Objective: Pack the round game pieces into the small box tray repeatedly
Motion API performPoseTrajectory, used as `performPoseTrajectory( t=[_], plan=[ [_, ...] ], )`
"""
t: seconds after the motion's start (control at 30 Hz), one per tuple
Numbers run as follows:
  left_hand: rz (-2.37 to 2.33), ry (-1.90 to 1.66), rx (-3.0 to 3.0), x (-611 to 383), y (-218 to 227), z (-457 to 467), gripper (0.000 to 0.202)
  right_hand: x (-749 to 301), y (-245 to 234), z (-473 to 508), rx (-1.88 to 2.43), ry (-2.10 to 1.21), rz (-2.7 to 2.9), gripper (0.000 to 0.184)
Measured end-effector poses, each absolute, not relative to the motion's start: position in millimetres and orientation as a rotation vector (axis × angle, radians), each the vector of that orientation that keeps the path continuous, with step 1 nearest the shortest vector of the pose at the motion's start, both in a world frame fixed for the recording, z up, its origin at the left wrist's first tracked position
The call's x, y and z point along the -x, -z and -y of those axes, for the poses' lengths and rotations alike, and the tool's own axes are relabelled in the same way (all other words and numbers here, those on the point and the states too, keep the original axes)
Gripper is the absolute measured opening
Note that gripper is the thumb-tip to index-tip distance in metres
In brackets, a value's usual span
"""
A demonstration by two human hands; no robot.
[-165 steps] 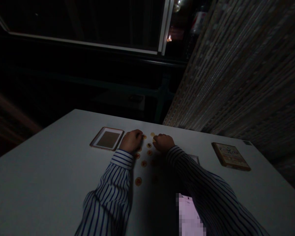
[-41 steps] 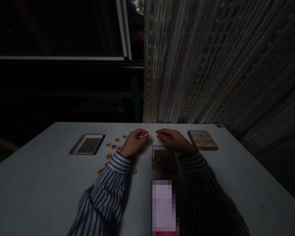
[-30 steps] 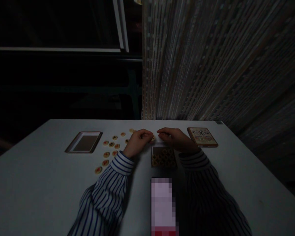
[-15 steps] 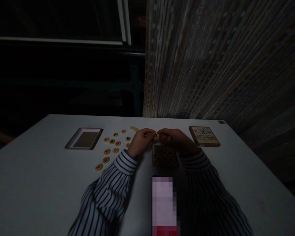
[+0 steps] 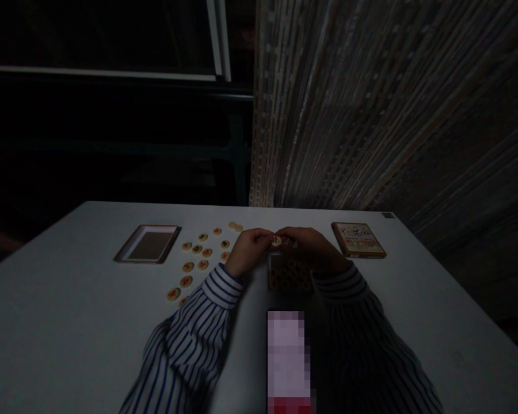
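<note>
My left hand [image 5: 247,253] and my right hand [image 5: 309,248] meet fingertip to fingertip above the far edge of a small open box [image 5: 288,275] that holds several round pieces. Both hands pinch one pale round game piece [image 5: 277,241] with a dark mark on it. Several more round pieces [image 5: 197,257], marked red or black, lie loose on the white table [image 5: 69,322] to the left of my left hand. Both arms wear striped sleeves.
An empty box tray [image 5: 148,244] lies at the left of the loose pieces. A printed box lid [image 5: 358,239] lies at the right. A phone [image 5: 288,362] rests near me between my arms. A beaded curtain [image 5: 371,103] hangs behind the table's far right edge.
The view swung so the small box and lid came into sight. My hands drew together over the small box and now both pinch one round piece.
</note>
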State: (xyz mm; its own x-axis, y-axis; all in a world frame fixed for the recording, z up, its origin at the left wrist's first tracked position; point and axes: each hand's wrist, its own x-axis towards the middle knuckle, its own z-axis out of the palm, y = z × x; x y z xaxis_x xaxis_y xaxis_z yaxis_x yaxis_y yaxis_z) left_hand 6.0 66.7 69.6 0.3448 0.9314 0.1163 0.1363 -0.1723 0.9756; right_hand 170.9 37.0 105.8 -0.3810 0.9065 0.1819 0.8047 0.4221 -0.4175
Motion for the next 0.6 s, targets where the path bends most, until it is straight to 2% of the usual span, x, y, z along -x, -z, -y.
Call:
performPoseTrajectory(
  t=[0.6],
  plan=[
    [-1.005,-0.971,-1.496,-8.0,-68.5,-65.8,0.017,-170.9,-105.2,-36.9,1.490,-0.271,2.400,0.026]
  ],
)
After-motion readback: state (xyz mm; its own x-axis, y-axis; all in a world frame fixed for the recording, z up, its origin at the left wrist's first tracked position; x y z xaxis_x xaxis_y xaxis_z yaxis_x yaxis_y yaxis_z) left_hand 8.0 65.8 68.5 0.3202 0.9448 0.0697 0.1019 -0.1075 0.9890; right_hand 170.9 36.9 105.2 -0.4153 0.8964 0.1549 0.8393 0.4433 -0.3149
